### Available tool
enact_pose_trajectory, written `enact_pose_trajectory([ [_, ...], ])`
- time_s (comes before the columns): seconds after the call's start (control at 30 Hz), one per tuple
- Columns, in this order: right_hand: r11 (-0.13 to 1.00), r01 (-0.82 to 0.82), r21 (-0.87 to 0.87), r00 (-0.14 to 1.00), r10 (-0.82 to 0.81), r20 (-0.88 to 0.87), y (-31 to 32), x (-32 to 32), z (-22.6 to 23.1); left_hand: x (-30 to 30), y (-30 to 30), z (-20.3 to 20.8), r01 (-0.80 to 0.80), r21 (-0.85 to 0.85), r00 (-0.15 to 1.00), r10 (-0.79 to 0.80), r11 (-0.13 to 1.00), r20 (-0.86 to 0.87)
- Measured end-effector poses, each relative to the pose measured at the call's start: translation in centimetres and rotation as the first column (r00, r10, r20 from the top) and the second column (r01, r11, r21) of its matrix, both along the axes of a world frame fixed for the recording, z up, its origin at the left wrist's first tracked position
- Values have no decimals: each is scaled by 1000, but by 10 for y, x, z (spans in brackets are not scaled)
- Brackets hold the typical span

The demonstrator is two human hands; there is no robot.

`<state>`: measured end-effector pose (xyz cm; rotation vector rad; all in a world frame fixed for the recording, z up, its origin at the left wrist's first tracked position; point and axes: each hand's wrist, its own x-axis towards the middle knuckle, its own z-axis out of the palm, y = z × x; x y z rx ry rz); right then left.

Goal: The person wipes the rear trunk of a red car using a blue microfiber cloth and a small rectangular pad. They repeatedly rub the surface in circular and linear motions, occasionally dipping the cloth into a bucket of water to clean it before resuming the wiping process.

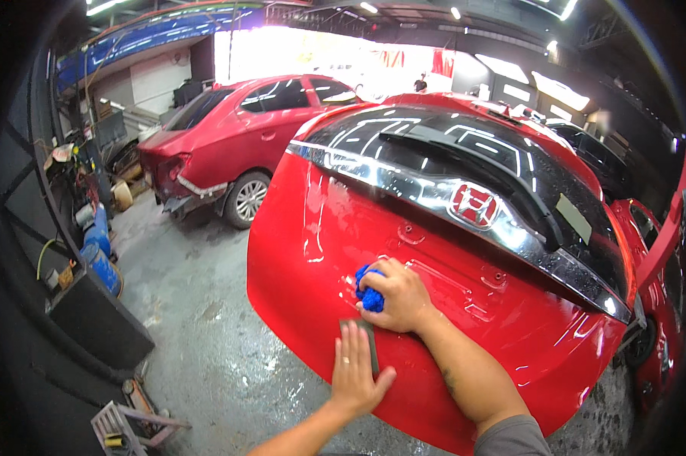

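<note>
In front of me is a red car tailgate point(297, 281), its surface wet and shiny. My right hand point(404, 300) is closed around a crumpled blue cloth point(371, 298) above the middle of the panel. Lower and to the left, my left hand point(356, 372) lies flat with fingers stretched out over a thin dark rectangular pad point(369, 342), which looks like sandpaper. The thumb is spread to the right, off the pad. Part of the pad is hidden beneath the fingers. Higher on the tailgate are a chrome strip point(404, 180) and a badge point(474, 204).
A rear wiper point(465, 156) crosses the dark window above the strip. Another red car point(259, 129) stands at the left, its rear bumper area exposed. Blue containers point(100, 266) and a small stool point(119, 425) are along the left side. The grey floor point(198, 304) looks wet.
</note>
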<state>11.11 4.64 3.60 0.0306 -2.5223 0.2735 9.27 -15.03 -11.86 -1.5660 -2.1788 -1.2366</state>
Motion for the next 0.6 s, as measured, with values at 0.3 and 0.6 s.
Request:
enact_pose_trajectory([
  [0.3, 999, 19, 30, 1000, -19, -5, -5, 4, 3, -193, 56, 42, -354, -71, 931, 359, 932, 70],
  [0.6, 990, 27, 140, 998, -18, -66, -12, -2, -9, -111, 4, -12, -246, -54, 964, 250, 968, 87],
])
